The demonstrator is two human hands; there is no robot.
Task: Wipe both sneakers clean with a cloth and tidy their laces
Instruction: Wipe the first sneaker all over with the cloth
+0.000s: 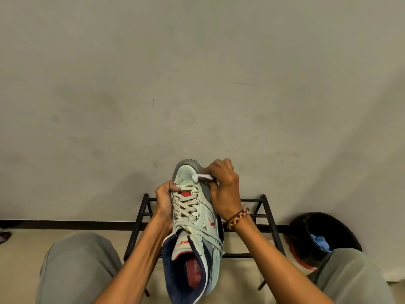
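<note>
A seated person holds a white sneaker (192,218) in mid-air at the lower centre of the frame, toe pointed away toward a bare wall (197,73), as the wiping stage of the job goes on. The left hand (164,198) wraps around the shoe's left flank beside the laces (186,207), fingers curled tight over the upper to steady it. The right hand (221,185) pinches a small white cloth (203,177) between curled fingers and presses it to the right side of the toe box, where the white panel meets the grey trim. The laces are threaded but loose, with one end trailing across the tongue toward the right side of the collar, so tidying appears not yet begun. Only this one sneaker is in view; its mate cannot be seen. Behind the shoe stands a black metal rack (269,218), and a dark bin (324,235) holding something blue sits at lower right. The next move likely calls for working the cloth along the remaining panels and sole edge, turning the shoe in the left hand, before drawing the laces snug.
</note>
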